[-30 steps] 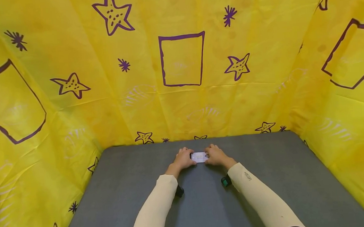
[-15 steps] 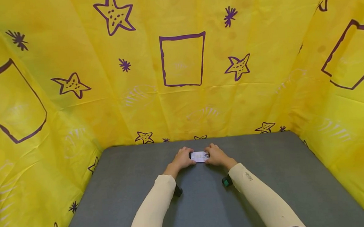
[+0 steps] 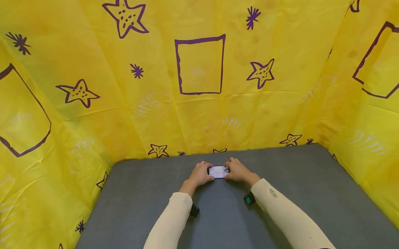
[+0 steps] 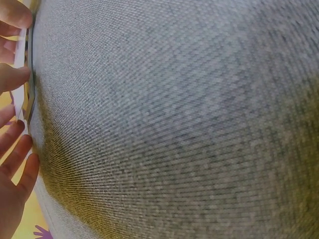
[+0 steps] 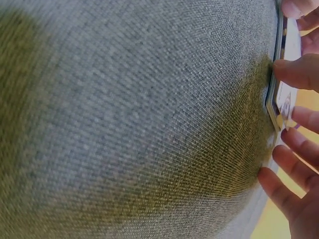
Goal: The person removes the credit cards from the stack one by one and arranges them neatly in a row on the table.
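Observation:
Near the far edge of the grey table, a small white card [image 3: 218, 172] with gold lettering and cut corners lies between both hands. My left hand [image 3: 201, 174] pinches its left end, thumb at the near side and fingers at the far side. At the other end, my right hand [image 3: 238, 171] pinches it the same way, close to a dark mark on the card. Both wrist views show the card [image 4: 19, 102] edge-on, with thin dark-edged layers [image 5: 270, 102] under it and a narrow gap between. The remaining fingers of each hand fan out behind the card.
Grey woven fabric covers the table [image 3: 149, 203]. Yellow cloth walls [image 3: 199, 120] with purple stars and outlines enclose its back and both sides. Dark devices [image 3: 249, 198] sit under the wrists, and pale sleeves [image 3: 168, 225] cover the forearms.
Both hands keep their grip in nearly the same spot. The card has shifted very slightly and its lettering catches the light differently. My left forearm has moved a little to the left.

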The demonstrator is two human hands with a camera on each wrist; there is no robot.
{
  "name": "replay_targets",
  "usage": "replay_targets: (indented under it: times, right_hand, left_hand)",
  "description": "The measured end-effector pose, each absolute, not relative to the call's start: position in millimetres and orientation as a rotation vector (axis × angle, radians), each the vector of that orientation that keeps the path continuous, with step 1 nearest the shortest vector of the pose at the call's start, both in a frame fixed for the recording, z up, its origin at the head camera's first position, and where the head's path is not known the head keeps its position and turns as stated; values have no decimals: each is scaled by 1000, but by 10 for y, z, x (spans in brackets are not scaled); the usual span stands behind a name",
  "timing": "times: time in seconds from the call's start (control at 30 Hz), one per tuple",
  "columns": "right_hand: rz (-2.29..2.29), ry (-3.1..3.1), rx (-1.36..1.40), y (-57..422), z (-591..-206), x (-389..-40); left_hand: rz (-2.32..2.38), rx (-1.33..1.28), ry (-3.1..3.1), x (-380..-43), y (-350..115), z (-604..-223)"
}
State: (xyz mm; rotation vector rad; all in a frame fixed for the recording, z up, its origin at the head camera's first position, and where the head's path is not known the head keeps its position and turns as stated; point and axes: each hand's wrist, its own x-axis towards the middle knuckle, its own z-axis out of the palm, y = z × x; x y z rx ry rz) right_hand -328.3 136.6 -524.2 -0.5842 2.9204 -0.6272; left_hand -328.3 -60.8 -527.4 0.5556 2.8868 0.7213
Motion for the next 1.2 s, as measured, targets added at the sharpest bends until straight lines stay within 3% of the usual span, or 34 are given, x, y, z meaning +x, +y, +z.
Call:
replay_targets:
  times: [1.2]
  right_hand:
    - [-688, 2896, -574, 1386, -5172, -3225]
  left_hand:
    - [765, 557, 2846, -3252, -626, -5266]
